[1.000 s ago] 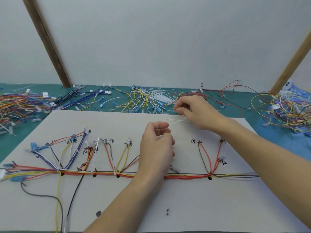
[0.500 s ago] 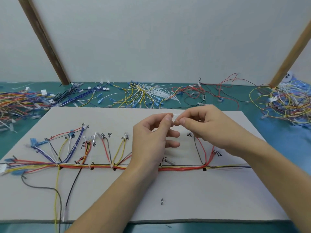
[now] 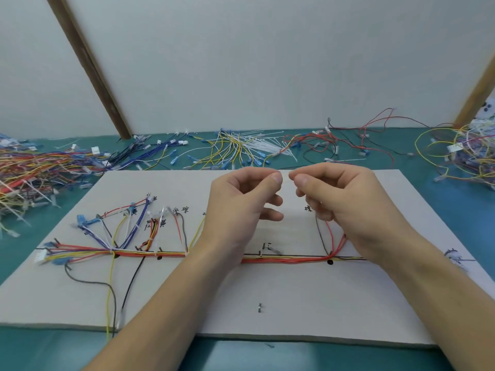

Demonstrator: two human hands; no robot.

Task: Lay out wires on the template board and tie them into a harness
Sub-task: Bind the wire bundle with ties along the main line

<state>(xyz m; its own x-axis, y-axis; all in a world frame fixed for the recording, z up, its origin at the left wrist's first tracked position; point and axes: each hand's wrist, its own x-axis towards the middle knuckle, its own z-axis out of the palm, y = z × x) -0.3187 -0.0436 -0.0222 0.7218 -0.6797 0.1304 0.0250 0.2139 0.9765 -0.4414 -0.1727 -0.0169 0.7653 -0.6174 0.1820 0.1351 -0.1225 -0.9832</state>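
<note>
Hands drawn slightly apart, left hand (image 3: pixel 241 207) and right hand (image 3: pixel 345 199) pinching white cable tie (image 3: pixel 285 178)

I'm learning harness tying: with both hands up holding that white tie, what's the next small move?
Probably bring the zip tie, pinched between the left hand and right hand, down to the red wire bundle below, which shows no tie there.

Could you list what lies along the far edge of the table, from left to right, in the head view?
Mixed wire pile → blue wires → yellow wires → white cable ties → red wires → tangled yellow wires.
</note>
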